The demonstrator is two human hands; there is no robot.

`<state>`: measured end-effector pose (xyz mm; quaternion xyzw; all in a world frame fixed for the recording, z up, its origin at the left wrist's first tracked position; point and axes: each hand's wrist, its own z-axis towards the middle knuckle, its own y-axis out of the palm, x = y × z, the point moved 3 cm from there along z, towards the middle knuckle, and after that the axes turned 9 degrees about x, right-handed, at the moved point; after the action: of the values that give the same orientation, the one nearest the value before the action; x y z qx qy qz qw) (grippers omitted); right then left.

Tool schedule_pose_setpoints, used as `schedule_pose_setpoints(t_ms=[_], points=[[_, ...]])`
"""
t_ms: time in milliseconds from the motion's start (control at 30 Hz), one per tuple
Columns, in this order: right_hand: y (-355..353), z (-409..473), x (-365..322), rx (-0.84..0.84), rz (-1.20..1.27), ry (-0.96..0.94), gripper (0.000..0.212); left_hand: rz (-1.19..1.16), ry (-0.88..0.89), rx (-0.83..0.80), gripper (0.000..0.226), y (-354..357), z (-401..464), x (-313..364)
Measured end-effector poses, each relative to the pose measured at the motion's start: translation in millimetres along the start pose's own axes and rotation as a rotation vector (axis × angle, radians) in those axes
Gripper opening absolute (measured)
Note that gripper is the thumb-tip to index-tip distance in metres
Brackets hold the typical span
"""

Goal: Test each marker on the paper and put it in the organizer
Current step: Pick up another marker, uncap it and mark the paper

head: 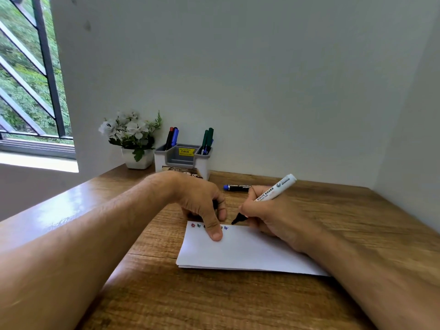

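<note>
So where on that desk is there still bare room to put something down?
Bare wood shows right of the paper, out to the side wall, and along the near edge below it. The desk is crowded at the back: pot, organizer, a loose blue marker, and both hands at the paper's top edge.

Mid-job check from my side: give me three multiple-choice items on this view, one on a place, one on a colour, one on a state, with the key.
1. Where does the spare blue-capped marker lie?
A. on the table behind the hands
B. in the organizer
C. on the paper

2. What colour is the tip of the whiteboard marker?
A. red
B. black
C. green

3. What is the left hand doing?
A. hanging idle
B. lifting the organizer
C. pressing a finger on the paper

Key: 1 A, it lies flat on the wood beside the organizer; 2 B, the nib below the right hand is black; 3 C, a fingertip rests on the sheet near the test marks.
</note>
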<state>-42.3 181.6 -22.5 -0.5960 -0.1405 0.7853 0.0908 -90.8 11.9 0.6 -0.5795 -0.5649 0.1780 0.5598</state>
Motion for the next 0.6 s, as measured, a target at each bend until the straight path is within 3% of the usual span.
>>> schedule_pose_setpoints(t_ms=[233, 600], points=[[2.7, 3.1, 2.6, 0.000, -0.162, -0.021, 0.017, 0.017, -0.007, 0.002, 0.032, 0.8, 0.7, 0.4], [2.1, 3.7, 3.2, 0.006, -0.193, -0.016, 0.016, 0.013, -0.002, 0.001, 0.030, 0.8, -1.3, 1.0]])
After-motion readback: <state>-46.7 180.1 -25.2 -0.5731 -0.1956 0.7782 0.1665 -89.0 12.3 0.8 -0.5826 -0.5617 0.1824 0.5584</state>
